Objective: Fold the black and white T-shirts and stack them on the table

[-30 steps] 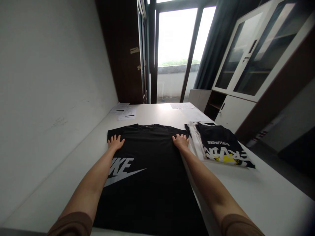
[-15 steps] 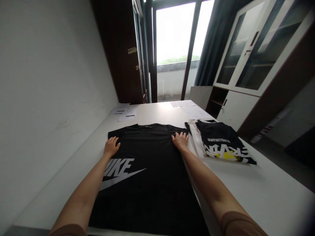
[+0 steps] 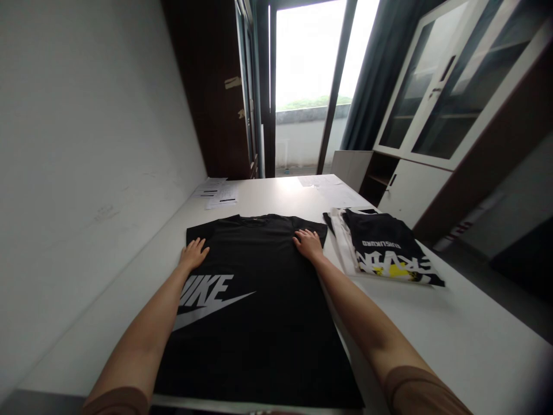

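A black T-shirt [image 3: 259, 340] with a grey NIKE print lies spread flat on the white table, its collar toward the window. My left hand [image 3: 194, 253] rests palm down at the shirt's left edge, just below the sleeve, fingers stretched out. On the opposite side my right hand [image 3: 308, 243] lies on the cloth near the right sleeve, its fingers also extended. Neither hand grips the fabric. Folded shirts [image 3: 384, 245] in black and white, with white lettering and a yellow patch, are stacked to the right of the black T-shirt.
Paper sheets [image 3: 222, 195] lie at the table's far left, and more papers [image 3: 324, 187] at the far right. A wall [image 3: 86, 173] borders the table's left side. A white cabinet [image 3: 415, 190] with glass doors stands beyond its right side.
My right hand has slid slightly left, inward from the sleeve. My left hand stays at the shirt's left edge, its fingers a little straighter. The view has shifted slightly.
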{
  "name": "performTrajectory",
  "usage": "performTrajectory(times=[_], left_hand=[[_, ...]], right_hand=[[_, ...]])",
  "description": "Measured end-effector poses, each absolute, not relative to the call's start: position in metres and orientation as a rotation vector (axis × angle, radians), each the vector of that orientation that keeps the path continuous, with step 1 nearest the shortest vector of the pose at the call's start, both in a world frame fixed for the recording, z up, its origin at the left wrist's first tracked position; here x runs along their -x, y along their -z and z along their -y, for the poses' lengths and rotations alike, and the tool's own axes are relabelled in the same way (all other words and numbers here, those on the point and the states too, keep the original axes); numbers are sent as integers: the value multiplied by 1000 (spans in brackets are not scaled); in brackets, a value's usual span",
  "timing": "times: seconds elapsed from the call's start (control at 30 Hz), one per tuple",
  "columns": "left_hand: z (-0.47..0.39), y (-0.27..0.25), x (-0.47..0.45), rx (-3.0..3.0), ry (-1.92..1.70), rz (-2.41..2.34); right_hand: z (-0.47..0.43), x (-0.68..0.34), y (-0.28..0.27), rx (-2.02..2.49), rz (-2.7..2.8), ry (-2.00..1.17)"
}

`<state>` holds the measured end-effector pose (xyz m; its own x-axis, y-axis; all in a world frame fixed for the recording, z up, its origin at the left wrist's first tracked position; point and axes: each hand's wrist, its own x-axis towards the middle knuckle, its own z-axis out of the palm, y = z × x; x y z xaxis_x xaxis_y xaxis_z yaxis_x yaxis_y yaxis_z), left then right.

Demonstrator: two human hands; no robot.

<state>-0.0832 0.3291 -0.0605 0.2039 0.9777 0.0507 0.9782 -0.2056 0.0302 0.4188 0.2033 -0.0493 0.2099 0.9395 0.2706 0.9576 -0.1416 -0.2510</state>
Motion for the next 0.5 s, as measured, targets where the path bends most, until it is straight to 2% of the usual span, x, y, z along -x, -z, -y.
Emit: performTrajectory(times=[0.37, 0.5], left_hand=[[-322, 59, 96, 2321, 34, 2142], [-313, 51, 92, 2269, 81, 1997]], right_hand=[[-199, -419, 50, 2046, 1770, 109], [-200, -420, 52, 2019, 1808, 59]])
